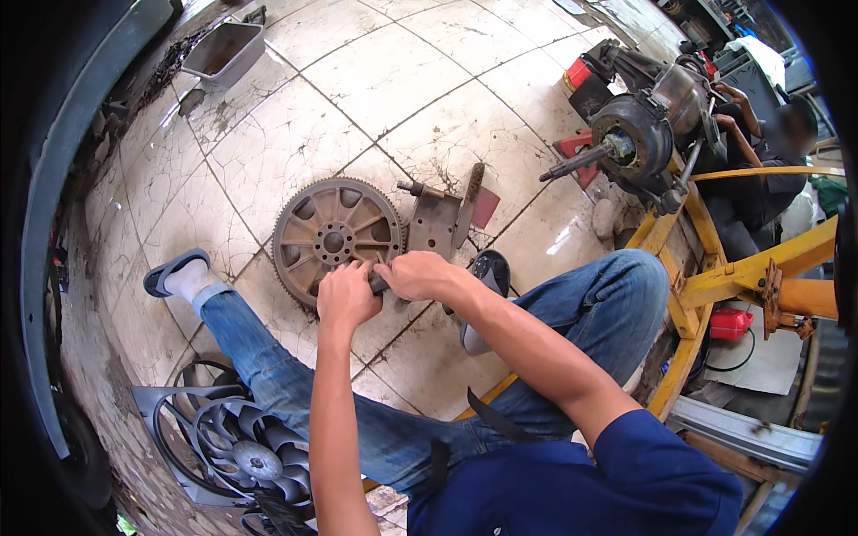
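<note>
A rusty flywheel [299,246] with a toothed rim lies flat on the tiled floor, between my outstretched left leg and bent right leg. At its near edge, my left hand [349,297] has its fingers curled around a small dark grey piece [377,283]. My right hand [420,275] grips the same piece from the other side, thumb toward the left hand. Most of that piece is hidden by the fingers, so its kind does not show. Just right of the flywheel sit a brown metal plate with holes [433,223], a long worn flat bar [468,204] and a reddish square scrap [485,208].
A grey tray [234,76] stands at far left. Black cooling fans [255,457] lie near my left leg. On the right are a vehicle axle assembly [635,134], a yellow frame [733,275] and a red case [731,323]. Another person [760,192] crouches behind the axle.
</note>
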A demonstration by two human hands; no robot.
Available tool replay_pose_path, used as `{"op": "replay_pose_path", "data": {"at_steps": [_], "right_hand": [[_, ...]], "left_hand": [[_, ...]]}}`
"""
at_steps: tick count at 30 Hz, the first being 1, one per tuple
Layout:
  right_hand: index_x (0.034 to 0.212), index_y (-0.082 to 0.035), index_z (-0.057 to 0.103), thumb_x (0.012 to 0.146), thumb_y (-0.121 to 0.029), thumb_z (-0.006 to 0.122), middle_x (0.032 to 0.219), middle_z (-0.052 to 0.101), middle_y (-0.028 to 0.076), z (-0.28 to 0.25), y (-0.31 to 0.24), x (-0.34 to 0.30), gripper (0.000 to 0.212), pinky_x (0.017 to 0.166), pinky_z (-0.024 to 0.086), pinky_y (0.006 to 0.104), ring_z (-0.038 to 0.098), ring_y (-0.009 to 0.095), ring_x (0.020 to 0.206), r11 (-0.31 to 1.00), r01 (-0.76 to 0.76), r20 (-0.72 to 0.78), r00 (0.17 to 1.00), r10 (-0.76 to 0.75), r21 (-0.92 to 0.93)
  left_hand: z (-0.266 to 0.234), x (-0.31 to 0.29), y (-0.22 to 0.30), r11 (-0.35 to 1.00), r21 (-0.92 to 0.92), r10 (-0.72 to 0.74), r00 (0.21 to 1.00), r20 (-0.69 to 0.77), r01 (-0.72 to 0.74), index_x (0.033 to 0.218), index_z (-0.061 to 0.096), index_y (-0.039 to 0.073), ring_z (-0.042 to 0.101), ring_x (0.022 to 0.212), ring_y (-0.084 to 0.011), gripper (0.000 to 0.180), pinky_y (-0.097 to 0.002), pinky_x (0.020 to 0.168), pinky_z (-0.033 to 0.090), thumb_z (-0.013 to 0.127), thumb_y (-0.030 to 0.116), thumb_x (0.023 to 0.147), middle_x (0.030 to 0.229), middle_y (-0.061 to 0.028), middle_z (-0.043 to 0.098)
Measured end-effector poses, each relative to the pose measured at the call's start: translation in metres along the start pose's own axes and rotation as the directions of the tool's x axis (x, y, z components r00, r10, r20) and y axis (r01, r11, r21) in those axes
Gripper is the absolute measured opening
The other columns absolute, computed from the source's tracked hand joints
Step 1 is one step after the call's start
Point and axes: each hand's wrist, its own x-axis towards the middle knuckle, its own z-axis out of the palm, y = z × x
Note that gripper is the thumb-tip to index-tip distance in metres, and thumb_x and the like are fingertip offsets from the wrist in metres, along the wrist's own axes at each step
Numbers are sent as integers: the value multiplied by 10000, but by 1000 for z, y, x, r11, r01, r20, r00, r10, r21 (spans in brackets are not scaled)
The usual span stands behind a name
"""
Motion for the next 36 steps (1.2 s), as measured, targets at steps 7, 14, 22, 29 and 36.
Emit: {"op": "replay_pose_path", "data": {"at_steps": [7, 14, 22, 29, 36], "right_hand": [[924, -3, 703, 1033, -390, 347, 987, 707, 215, 15, 5, -15, 537, 862, 503, 521, 661, 407, 963, 987, 107, -235, 963, -132, -117], [1113, 4, 664, 1027, -385, 394, 1171, 671, 188, 22, -2, -1, 481, 974, 405, 586, 597, 348, 1149, 996, 44, -363, 929, -67, -71], [1159, 22, 640, 1016, -355, 427, 1138, 675, 166, 42, 7, 7, 457, 1043, 345, 598, 579, 313, 1147, 979, 114, -615, 764, -194, -167], [1262, 12, 603, 1022, -348, 426, 1258, 631, 165, 35, -8, 2, 467, 1090, 320, 566, 528, 312, 1259, 984, 68, -615, 773, -158, -166], [1331, 9, 545, 1022, -348, 423, 1370, 559, 155, 39, -1, 20, 487, 1133, 264, 581, 455, 299, 1333, 971, 78, -728, 648, -222, -226]], "left_hand": [[-3, 1, -1, 1000, -6, -18, 999, 41, 19, 1132, 694, 116, 664, 1013, -285, 451, -415, 877, 529, 717, 180, 686, 1080, -96, 706], [-20, 13, 2, 994, 1, -109, 987, 120, 110, 1173, 713, 187, 684, 972, -333, 438, -439, 858, 541, 677, 245, 740, 1073, -135, 714], [-29, 24, 3, 992, -10, -119, 969, 215, 124, 1239, 690, 221, 681, 989, -345, 495, -441, 877, 534, 669, 272, 747, 1057, -164, 715], [-34, 38, -10, 982, 6, -185, 947, 262, 190, 1220, 692, 198, 672, 1019, -353, 464, -446, 905, 524, 670, 294, 767, 1078, -180, 706], [-33, 35, -8, 964, -145, -191, 961, 202, 222, 1188, 697, 169, 663, 1021, -380, 397, -466, 897, 519, 640, 274, 809, 1063, -202, 702]]}}
